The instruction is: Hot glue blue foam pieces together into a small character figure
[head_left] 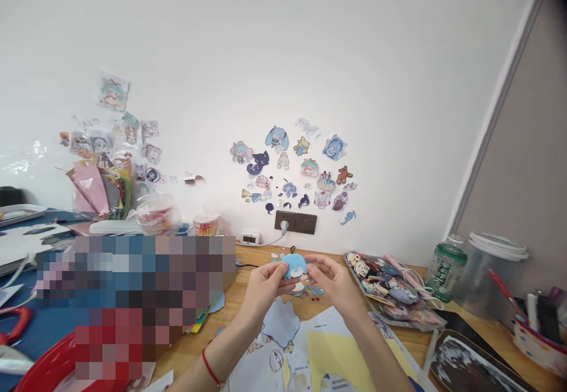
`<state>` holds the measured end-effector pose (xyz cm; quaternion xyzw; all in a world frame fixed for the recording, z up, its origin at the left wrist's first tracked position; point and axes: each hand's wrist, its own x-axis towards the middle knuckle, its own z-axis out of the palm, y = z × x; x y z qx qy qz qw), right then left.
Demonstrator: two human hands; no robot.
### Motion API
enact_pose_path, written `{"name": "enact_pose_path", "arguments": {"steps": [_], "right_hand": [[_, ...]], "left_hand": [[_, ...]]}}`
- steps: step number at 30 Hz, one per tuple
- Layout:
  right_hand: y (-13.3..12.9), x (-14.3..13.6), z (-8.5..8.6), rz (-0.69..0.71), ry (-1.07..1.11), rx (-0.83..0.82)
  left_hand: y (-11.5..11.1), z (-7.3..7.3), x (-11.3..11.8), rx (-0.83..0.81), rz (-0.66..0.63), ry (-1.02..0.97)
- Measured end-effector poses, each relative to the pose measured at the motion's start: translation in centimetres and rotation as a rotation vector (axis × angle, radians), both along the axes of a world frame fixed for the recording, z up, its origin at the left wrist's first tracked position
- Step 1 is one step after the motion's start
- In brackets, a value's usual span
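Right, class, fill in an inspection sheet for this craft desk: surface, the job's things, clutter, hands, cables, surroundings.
Surface: wooden desk, mostly covered.
Job's things: blue cutout held between both hands; paper sheets beneath.
Clutter: tray of stickers, green bottle, clear jar, red basin.
Hands: left hand and right hand pinch the cutout.
Cables: white plug in wall socket.
Surroundings: white wall with stickers.

Blue sticker (294,265) between hands (both pinching)
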<state>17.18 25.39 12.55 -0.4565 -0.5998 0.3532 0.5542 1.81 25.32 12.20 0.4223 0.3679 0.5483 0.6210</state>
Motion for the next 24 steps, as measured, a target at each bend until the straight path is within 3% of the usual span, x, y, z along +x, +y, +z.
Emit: {"name": "enact_pose_path", "arguments": {"steps": [9,24], "right_hand": [[-0.04,-0.13,-0.15,0.004,0.034,-0.062],[-0.15,0.26,-0.17,0.127,-0.059,0.045]], "left_hand": [[-0.20,0.00,0.09,0.017,-0.011,0.000],[0.14,-0.52,0.24,0.046,-0.010,0.008]]}}
